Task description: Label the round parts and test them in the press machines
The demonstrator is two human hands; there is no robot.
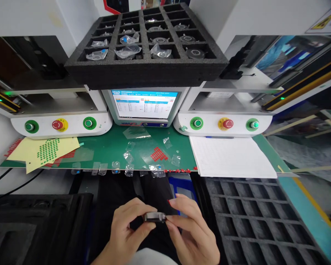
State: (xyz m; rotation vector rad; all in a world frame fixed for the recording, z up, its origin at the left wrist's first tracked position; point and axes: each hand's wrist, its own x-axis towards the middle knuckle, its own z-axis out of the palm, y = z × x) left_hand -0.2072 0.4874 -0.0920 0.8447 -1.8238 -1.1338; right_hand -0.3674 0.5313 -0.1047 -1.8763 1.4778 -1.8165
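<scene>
Between my hands, above my lap, is a small dark watch case [152, 217] seen edge-on, with a metallic rim. My left hand [128, 228] pinches its left end between thumb and fingers. At its right end, the thumb and a finger of my right hand [193, 230] close on the edge. A small red piece [169, 202] shows at a raised fingertip of the right hand. The faces of the watch case are turned away from view.
A black foam tray [146, 75] with round watch cases, some in clear film, sits above a monitor [145, 105]. Machines with buttons flank it. On the green table [107, 143] lie red stickers [158, 154], film pieces, yellow sheets [44, 151] and papers [231, 156]. Another foam tray [260, 217] is lower right.
</scene>
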